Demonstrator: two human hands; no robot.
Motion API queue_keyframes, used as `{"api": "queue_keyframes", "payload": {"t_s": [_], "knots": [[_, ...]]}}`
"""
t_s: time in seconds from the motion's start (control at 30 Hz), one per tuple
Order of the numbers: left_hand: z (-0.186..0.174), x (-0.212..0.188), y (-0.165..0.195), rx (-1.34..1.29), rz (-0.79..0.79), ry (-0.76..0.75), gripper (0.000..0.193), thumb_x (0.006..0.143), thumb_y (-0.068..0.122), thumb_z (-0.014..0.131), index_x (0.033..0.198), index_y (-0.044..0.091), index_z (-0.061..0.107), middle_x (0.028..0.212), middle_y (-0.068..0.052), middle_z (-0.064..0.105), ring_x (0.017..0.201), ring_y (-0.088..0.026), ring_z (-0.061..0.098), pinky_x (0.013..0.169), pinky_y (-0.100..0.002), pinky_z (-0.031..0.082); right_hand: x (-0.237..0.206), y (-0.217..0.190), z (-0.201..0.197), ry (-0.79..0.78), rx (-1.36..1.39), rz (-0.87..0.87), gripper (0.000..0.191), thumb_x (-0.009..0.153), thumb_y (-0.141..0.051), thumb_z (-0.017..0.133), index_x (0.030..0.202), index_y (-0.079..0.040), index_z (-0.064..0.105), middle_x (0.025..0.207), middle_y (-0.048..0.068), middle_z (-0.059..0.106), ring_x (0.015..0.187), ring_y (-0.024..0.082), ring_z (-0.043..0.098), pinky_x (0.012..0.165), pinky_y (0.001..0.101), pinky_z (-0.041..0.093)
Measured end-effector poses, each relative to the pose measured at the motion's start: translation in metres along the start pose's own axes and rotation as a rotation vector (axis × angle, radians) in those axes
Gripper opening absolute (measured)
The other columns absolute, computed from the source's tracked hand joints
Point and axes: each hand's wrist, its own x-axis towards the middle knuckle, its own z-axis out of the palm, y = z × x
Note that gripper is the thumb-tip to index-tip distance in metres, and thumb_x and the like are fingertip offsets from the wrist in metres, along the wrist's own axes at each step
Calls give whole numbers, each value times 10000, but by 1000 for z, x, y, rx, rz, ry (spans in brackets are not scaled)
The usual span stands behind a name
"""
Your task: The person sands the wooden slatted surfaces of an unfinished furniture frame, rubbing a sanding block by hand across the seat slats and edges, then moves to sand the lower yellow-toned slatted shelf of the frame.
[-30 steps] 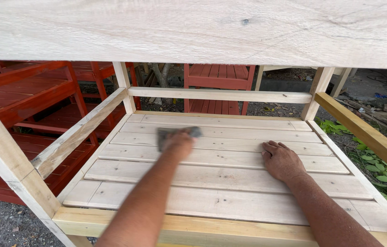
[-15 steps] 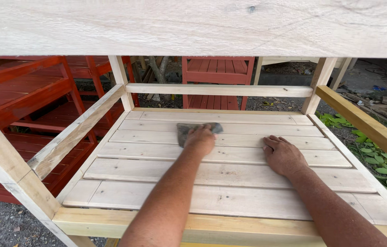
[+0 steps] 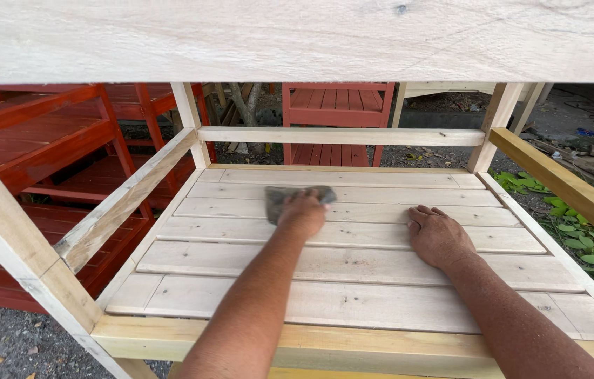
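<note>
The left hand (image 3: 304,212) presses down on a grey sanding pad (image 3: 281,198), its fingers curled over the pad's near edge so that only the pad's far and left parts show; the pad lies flat on the second and third slats from the back of the slatted shelf (image 3: 353,253), a little left of the middle. The right hand (image 3: 439,235) rests palm down on the bare slats to the right, fingers held close together and nearly straight, holding nothing, well apart from the pad. Both forearms reach in over the front rail (image 3: 325,344) of the unpainted wooden frame, under the broad pale top board (image 3: 297,38) of the bench. Beyond the back rail (image 3: 339,135) stand red-painted wooden racks (image 3: 44,147), and green leafy plants (image 3: 591,242) grow on the ground at the right.
</note>
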Motion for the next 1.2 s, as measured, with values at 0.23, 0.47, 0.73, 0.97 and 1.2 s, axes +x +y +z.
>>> {"api": "queue_keyframes", "payload": {"t_s": [0.23,0.47,0.73,0.97,1.2], "knots": [[-61,-17,-76,196,-290,-119,630,1116,508,225,1359,55,589,1342,-130,578,1145,-243,641,1029,-434,533,-5,2,-6,-3,33,15,475,1072,-399,321,1522,-321,451,1643,-98,351,1542,119,278,1286,359,259],[-63,-16,-75,276,-364,7,535,1067,354,325,1546,114,347,1636,-153,263,1512,-392,194,1194,-677,123,-3,-1,-1,9,-31,-12,470,1084,-356,302,1525,-265,438,1635,-63,358,1534,151,285,1278,374,257],[-39,-7,-25,0,-120,-138,663,1052,532,303,1642,253,191,1681,-70,265,1533,-354,223,1275,-520,185,-7,5,-5,11,47,10,478,1070,-414,310,1511,-310,465,1622,-114,379,1529,108,297,1281,358,261],[-91,-21,-122,197,-473,27,606,1114,457,130,1599,152,327,1674,-95,265,1556,-274,247,1286,-591,94,-3,6,3,36,9,-7,482,1071,-388,303,1515,-278,455,1624,-78,374,1523,135,301,1275,368,257],[-39,-7,-2,195,-207,-95,530,1096,356,295,1580,158,377,1692,-94,242,1586,-298,172,1268,-623,95,-3,8,6,46,14,-13,482,1072,-377,300,1514,-269,458,1621,-67,384,1525,146,307,1270,368,273]]}}
